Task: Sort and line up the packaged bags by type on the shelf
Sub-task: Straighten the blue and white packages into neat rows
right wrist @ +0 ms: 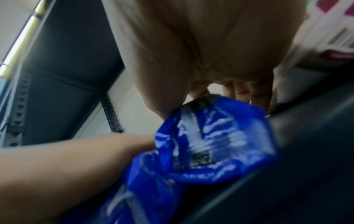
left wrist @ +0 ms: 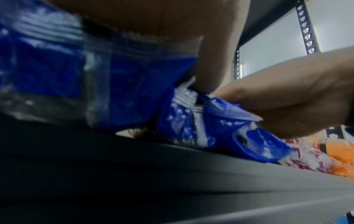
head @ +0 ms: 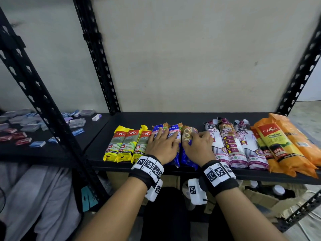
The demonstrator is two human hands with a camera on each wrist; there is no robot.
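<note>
Black shelf (head: 173, 117) holds bags; left hand (head: 161, 146) presses flat on blue packs (head: 171, 134), right hand (head: 199, 146) grips another blue pack (head: 186, 136).

A stockroom or shop back room: black slotted-steel shelf (head: 173, 117) racking against a bare wall, packaged bags (head: 224, 141) in rows, cardboard boxes (head: 271, 197) below (open, holding bottles).

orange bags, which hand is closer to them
Right. The right hand rests on a blue bag, nearer the orange bags; the left hand lies farther left.
</note>
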